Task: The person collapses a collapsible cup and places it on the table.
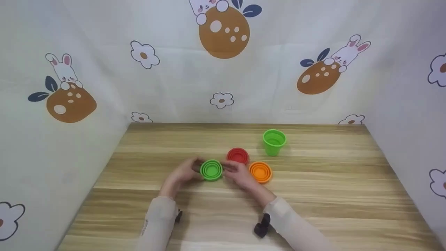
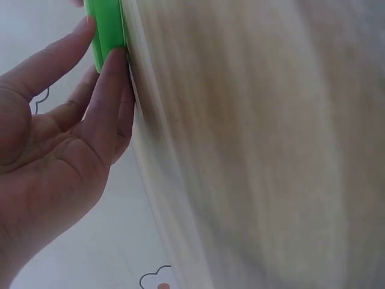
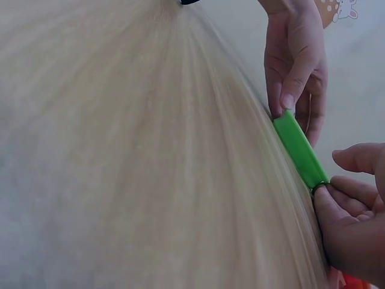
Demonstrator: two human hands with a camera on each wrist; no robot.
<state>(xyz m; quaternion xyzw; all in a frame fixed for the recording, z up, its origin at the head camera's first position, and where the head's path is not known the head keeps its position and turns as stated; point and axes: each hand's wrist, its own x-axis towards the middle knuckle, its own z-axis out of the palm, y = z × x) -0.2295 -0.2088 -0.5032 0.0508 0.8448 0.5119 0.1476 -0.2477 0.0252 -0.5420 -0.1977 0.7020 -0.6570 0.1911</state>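
Note:
A green collapsible cup (image 1: 211, 170), folded flat into concentric rings, lies on the wooden table between both hands. My left hand (image 1: 188, 170) grips its left edge; in the left wrist view the thumb and fingers meet the green rim (image 2: 108, 33). From the other side my right hand (image 1: 240, 174) holds the right edge with its fingertips, while one digit stands raised off the cup in the right wrist view. Close beside the right hand are a flattened red cup (image 1: 238, 156), behind it, and a flattened orange cup (image 1: 260, 172), to its right.
A second green cup (image 1: 274, 142), extended to full height, stands upright at the back right. Patterned cloth (image 1: 177, 83) surrounds the wooden table (image 1: 331, 195) at the back and sides. Dark wrist-camera pieces (image 1: 262, 226) hang by the sleeves.

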